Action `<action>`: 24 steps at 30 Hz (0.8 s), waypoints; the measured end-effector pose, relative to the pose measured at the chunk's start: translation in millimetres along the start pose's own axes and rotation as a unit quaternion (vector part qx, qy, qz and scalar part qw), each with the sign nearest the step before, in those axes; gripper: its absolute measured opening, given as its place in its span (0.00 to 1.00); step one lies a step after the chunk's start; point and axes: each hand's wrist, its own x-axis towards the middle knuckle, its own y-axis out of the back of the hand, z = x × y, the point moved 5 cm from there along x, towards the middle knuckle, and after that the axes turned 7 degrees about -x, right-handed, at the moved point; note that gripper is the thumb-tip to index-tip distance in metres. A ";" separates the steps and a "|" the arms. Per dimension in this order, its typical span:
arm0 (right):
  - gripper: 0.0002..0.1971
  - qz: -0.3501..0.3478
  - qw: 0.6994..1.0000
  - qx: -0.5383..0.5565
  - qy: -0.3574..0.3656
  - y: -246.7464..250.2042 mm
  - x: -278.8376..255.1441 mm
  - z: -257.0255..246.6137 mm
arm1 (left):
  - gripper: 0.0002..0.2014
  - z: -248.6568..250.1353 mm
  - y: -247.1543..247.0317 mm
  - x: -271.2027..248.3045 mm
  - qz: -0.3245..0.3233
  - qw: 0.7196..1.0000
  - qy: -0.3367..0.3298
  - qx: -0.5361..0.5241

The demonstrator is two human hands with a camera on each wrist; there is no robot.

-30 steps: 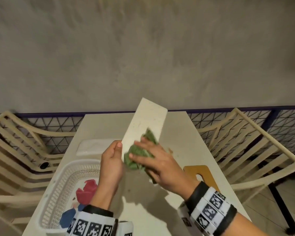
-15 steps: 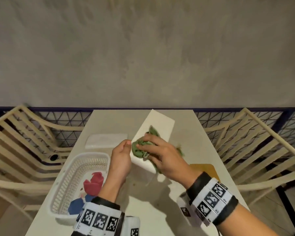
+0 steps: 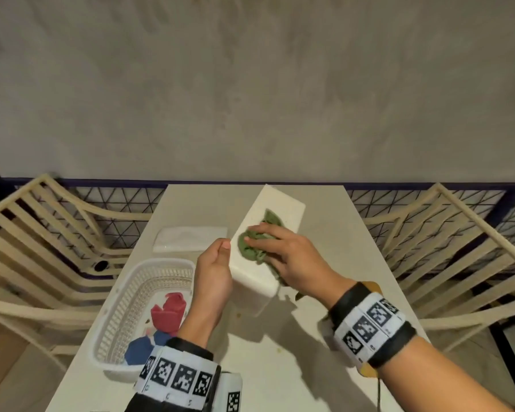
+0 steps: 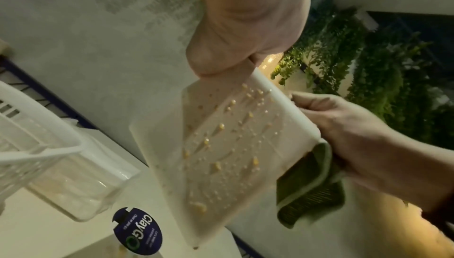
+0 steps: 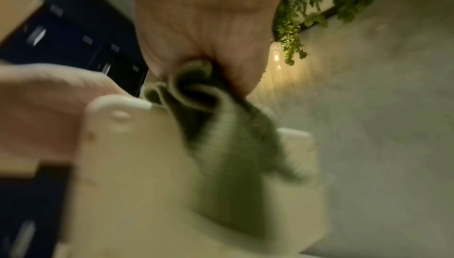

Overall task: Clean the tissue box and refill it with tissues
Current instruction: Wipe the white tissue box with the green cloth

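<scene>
Above the middle of the pale desk (image 3: 324, 233), the white tissue box (image 3: 259, 272) was held tilted, its far end raised toward the wall and its near end lower, over the desk top. The left hand (image 3: 213, 272) gripped the box at its left edge, thumb on the upper face and fingers curled round the side. The right hand (image 3: 292, 257) pressed a bunched green cloth (image 3: 252, 248) against the upper face, fingers spread over the cloth and a loose corner hanging past the box's near right edge. In the left wrist view the other broad face of the box (image 4: 228, 145) carried scattered yellowish crumbs and droplets, and the cloth (image 4: 309, 184) hung beside it under the right hand (image 4: 356, 136). The right wrist view was blurred, though it showed the cloth (image 5: 221, 136) clutched in the curled fingers against the box (image 5: 137, 165). To the left on the desk lay a flat white pack of tissues (image 3: 189, 239), and nearer stood a white slatted basket (image 3: 122, 310) holding red and blue cloths (image 3: 168, 313). Cream slatted chairs (image 3: 446, 257) stood on both sides of the desk.
</scene>
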 end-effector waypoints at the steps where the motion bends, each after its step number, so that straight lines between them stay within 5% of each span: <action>1: 0.15 -0.010 0.999 0.007 0.048 -8.0 -2.2 -11.7 | 0.15 -0.1 3.3 1.1 0.006 1.000 -0.003 -0.008; 3: 0.14 -0.059 0.989 0.023 0.133 -12.1 -20.0 -16.8 | 0.16 1.3 10.7 5.5 0.007 1.000 -0.018 -0.020; 8: 0.15 -0.014 1.000 0.010 0.025 7.1 -4.8 6.3 | 0.15 5.0 8.4 6.2 0.001 0.999 -0.033 0.025; 11: 0.16 -0.064 0.987 0.032 0.143 -5.3 -23.0 -14.7 | 0.16 7.2 12.4 4.7 -0.008 0.999 -0.047 0.015; 15: 0.17 -0.020 0.999 -0.023 -0.011 20.8 -5.0 21.9 | 0.16 7.5 5.3 0.5 -0.028 0.995 -0.067 0.071; 16: 0.18 -0.007 0.999 -0.028 -0.019 16.0 1.4 12.0 | 0.16 5.8 5.1 1.1 -0.021 0.996 -0.056 0.064; 19: 0.16 -0.050 0.992 0.003 0.113 -8.9 -11.6 -19.3 | 0.16 7.1 8.4 0.2 -0.016 0.998 -0.049 0.021; 24: 0.16 -0.001 1.000 -0.029 -0.003 11.2 9.7 -5.1 | 0.15 5.6 3.2 -4.6 -0.023 0.999 -0.044 0.017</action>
